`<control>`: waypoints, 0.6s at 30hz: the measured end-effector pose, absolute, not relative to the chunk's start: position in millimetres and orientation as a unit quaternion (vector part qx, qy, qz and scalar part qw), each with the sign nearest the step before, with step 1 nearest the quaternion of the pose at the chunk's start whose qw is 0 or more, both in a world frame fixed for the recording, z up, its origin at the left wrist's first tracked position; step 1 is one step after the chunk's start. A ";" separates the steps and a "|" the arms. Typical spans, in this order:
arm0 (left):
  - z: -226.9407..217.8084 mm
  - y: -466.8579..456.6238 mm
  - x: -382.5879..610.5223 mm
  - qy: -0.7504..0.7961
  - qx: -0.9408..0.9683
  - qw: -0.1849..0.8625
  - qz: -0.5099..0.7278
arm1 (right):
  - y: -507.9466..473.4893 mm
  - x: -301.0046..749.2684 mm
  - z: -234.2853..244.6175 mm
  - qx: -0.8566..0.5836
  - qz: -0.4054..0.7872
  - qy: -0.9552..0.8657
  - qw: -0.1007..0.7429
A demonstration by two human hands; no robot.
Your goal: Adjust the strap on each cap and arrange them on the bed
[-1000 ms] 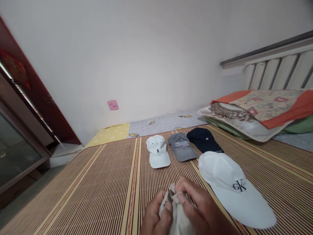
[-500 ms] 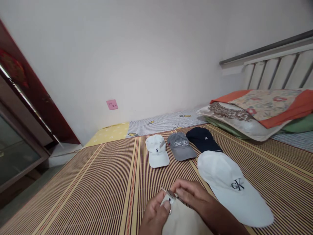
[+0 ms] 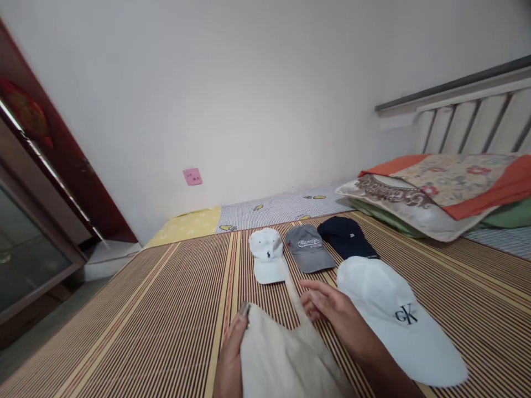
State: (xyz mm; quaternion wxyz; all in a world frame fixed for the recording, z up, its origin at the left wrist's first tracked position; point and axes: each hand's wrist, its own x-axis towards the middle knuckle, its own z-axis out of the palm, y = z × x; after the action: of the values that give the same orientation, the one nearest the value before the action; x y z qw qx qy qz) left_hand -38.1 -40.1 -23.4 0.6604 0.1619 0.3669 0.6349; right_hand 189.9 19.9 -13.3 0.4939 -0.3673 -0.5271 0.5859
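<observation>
A beige cloth cap (image 3: 286, 354) is close in front of me at the bottom of the view, its back opening turned up. My left hand (image 3: 232, 348) is closed on its left edge, by a small metal buckle (image 3: 244, 308). From the cap's right side a beige strap (image 3: 294, 292) sticks up, loose from the buckle. Beside that strap is my right hand (image 3: 323, 304), index finger stretched out and the others loosely bent; whether they touch the strap I cannot tell. Right of this hand lies a large white cap (image 3: 373, 293) with black "CK" letters.
Farther back on the striped mat (image 3: 166, 309) lie a small white cap (image 3: 265, 246), a grey cap (image 3: 305, 240) and a navy cap (image 3: 340, 235). Pillows (image 3: 415, 204) are piled at the right before a radiator (image 3: 468, 121). A wall stands behind the bed.
The strap has come out of the buckle and now points up. My left hand has moved left with the cap; my right hand has come apart from it, slightly up.
</observation>
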 end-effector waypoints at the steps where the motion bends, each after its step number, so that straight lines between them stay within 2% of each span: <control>1: -23.1 -39.4 -41.7 0.342 0.154 0.690 0.619 | 22.6 189.0 -17.0 -0.361 0.612 -0.512 0.483; 5: -21.5 -38.9 -59.4 0.196 0.177 0.780 0.567 | 28.7 180.5 -45.2 -0.369 0.654 -0.536 0.386; 8: -28.8 -36.4 -79.8 0.140 0.184 0.757 0.612 | 29.5 167.2 -79.7 -0.363 0.671 -0.558 0.326; 12: -49.6 -30.3 -107.8 0.161 0.207 0.681 0.684 | 25.7 148.5 -109.1 -0.318 0.779 -0.419 0.340; 16: -73.5 -22.2 -121.4 0.191 0.209 0.653 0.703 | 19.4 144.2 -93.8 -0.190 0.818 -0.381 0.386; 18: -85.5 -16.9 -119.9 0.197 0.203 0.650 0.705 | 18.2 146.3 -81.2 -0.170 0.821 -0.370 0.401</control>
State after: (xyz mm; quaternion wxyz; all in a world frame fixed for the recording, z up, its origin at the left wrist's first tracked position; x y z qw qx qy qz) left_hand -119.9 -16.9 -85.5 0.6501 0.2034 0.1972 0.7051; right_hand 146.3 18.2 -81.2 0.4007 -0.1697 -0.3701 0.8208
